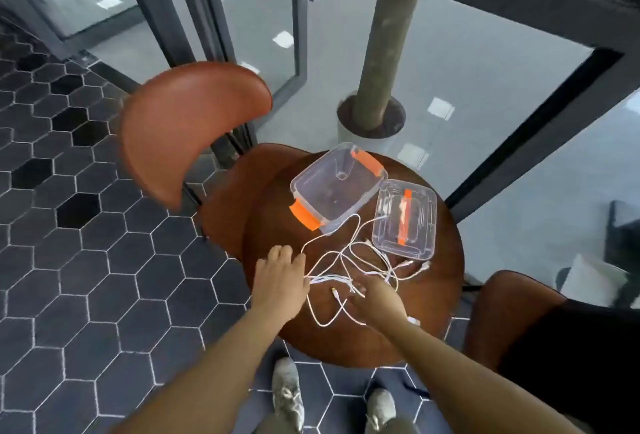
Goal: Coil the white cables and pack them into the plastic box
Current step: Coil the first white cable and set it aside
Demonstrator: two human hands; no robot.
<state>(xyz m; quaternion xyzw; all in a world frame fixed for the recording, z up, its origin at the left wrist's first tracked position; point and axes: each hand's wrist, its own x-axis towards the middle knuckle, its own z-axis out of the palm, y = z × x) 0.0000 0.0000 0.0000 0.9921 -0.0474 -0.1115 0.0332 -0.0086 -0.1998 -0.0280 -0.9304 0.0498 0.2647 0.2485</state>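
Sprawling on the round brown wooden table [346, 340] between the hands, thin white cables [325, 278] bunch into the pinching left hand [282, 276], while the right hand [377, 298] touches them, its hold unclear, and the clear orange-latched plastic box [325, 188] stands just beyond.

Soft even daylight; motion blur throughout; wide-angle bending at edges.

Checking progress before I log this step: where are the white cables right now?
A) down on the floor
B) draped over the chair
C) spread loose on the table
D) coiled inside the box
C: the white cables lie in a loose tangle on the table, and the plastic box behind them holds none.
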